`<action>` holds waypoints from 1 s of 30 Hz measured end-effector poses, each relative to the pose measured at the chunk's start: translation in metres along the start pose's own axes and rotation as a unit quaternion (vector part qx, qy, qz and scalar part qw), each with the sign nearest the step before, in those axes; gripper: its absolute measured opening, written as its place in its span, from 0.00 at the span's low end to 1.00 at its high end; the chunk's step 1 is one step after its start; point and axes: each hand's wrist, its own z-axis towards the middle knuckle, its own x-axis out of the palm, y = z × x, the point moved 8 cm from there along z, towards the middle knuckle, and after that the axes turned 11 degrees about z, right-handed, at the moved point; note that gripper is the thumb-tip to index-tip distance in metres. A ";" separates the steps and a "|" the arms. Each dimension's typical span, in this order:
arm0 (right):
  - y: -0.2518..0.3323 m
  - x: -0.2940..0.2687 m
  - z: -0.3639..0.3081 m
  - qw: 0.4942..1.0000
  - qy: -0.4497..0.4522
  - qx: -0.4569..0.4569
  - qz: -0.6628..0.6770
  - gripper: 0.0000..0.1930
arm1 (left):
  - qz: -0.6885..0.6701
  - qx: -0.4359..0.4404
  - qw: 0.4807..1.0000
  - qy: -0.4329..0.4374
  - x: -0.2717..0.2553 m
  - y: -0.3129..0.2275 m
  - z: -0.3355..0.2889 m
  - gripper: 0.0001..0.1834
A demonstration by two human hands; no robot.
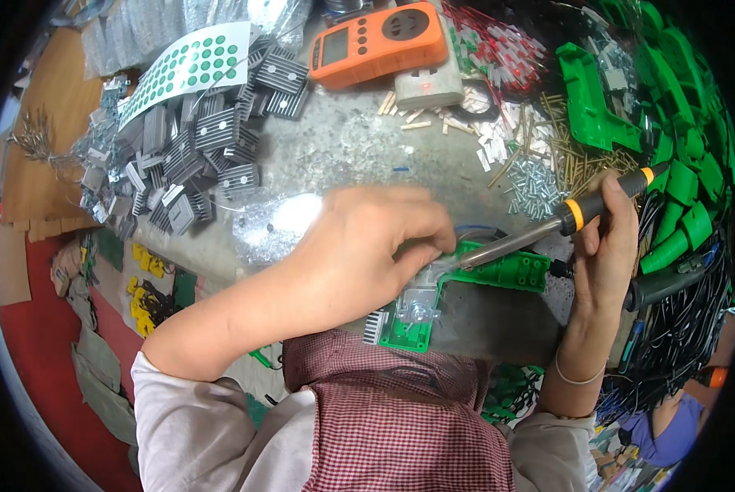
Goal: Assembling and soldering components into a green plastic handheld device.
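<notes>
My right hand (609,246) grips a soldering iron (576,215) by its black and yellow handle. The long metal barrel slants down to the left, its tip over a green plastic housing half (507,272) near the table's front edge. Close to the tip, my left hand (384,238) has thumb and forefinger pinched together; whatever lies between them is too small to make out. Below those fingers, a metal part with a screw (419,310) sits in the housing's lower end, a finned heat sink (374,326) beside it. A black cable (561,269) leaves the housing's right end.
Finned heat sinks (240,179) are heaped at the left, under a sheet of green round stickers (195,70). An orange socket meter (380,43) stands at the back. Silver screws (534,187), brass pins (576,160) and green plastic shells (589,98) lie to the right, near black cables (679,328).
</notes>
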 end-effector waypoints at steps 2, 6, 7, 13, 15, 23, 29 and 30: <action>-0.004 0.003 0.000 1.000 0.004 0.003 0.000 0.13 | 0.009 -0.007 1.000 0.004 -0.001 -0.001 0.000 0.07; -0.004 0.008 -0.001 1.000 -0.005 0.000 -0.013 0.12 | 0.011 -0.008 1.000 -0.003 -0.002 0.001 -0.002 0.08; -0.004 0.008 -0.001 1.000 -0.003 0.000 -0.014 0.12 | 0.008 0.000 1.000 -0.011 -0.002 0.001 -0.002 0.08; -0.004 0.006 -0.001 1.000 0.003 -0.002 -0.010 0.12 | 0.008 0.004 1.000 -0.007 -0.002 0.000 -0.002 0.08; -0.004 0.006 -0.001 1.000 0.008 0.000 -0.007 0.12 | 0.009 0.002 1.000 -0.005 -0.002 0.000 -0.003 0.08; 0.003 -0.002 0.000 1.000 -0.009 -0.020 0.015 0.11 | -0.002 -0.015 1.000 0.008 -0.001 0.002 -0.003 0.08; 0.002 -0.003 0.003 1.000 -0.009 -0.020 0.022 0.11 | -0.003 0.002 1.000 -0.002 -0.001 0.002 -0.002 0.08; 0.003 -0.004 0.003 1.000 -0.009 -0.021 0.022 0.11 | -0.004 0.005 1.000 -0.003 -0.001 0.002 -0.002 0.08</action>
